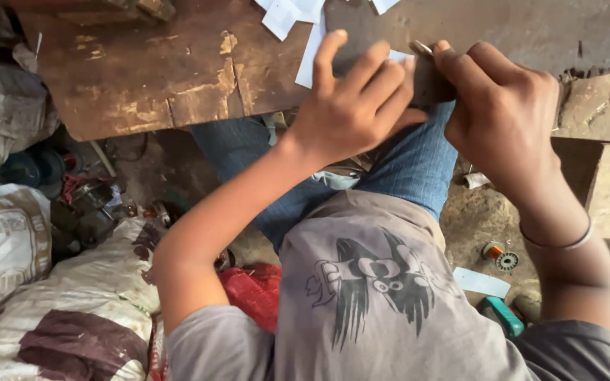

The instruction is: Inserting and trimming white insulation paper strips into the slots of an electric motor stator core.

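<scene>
Seen from above, a person in a grey printed shirt and blue jeans sits at a worn, scarred brown wooden table [178, 77] and works at its near edge. The left hand [351, 99] lies flat with fingers spread, pressing a white paper strip [310, 60] against the table; the strip runs out from under the fingertips toward the far side, where more white paper offcuts [287, 14] lie scattered. The right hand [503, 113], just beside the left one, is clenched around a small dark tool with a metal tip [421, 49]; what kind of tool it is cannot be told, as the fingers cover most of it. The tip sits at the table's edge, touching or almost touching the left fingertips. That closeness is the main hazard, in judgement: if the tool is sharp and slips on the rough, cracked wood, it could nick the pressing fingers, and the thin paper could tear or shift if the left hand's pressure eases. Below the table on the dirt floor, to the right of the person's knee, lie a copper wire spool [495, 252] and a teal-handled tool [503, 315]; white stuffed sacks [8, 240] crowd the floor left of the table.
</scene>
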